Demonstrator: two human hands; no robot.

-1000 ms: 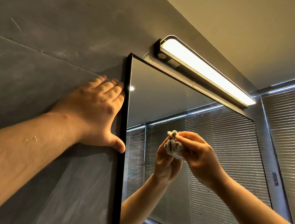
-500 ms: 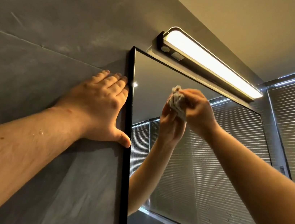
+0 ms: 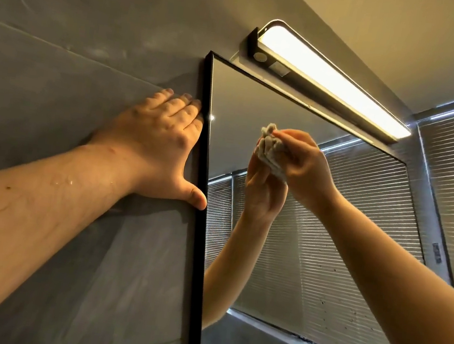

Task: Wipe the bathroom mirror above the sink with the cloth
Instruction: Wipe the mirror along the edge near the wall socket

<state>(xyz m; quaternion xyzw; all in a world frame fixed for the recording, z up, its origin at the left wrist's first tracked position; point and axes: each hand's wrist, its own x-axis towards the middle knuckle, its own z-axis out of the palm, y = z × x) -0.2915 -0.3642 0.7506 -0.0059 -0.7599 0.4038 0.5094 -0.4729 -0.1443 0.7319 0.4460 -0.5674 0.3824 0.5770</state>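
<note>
Two hands up: your left hand point(image 3: 159, 145) lies flat on the wall point(image 3: 58, 75) beside the mirror point(image 3: 326, 244), your right hand point(image 3: 305, 165) pinches the cloth point(image 3: 271, 149) against the upper glass; specks lower down look unwiped

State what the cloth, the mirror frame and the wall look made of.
Cloth: soft woven fabric, pale, matte and crumpled, likely cotton or microfibre. Mirror frame: thin black strip with a slight sheen, probably painted metal. Wall: large grey slabs with a joint line, apparently matte stone or ceramic tile.
</note>
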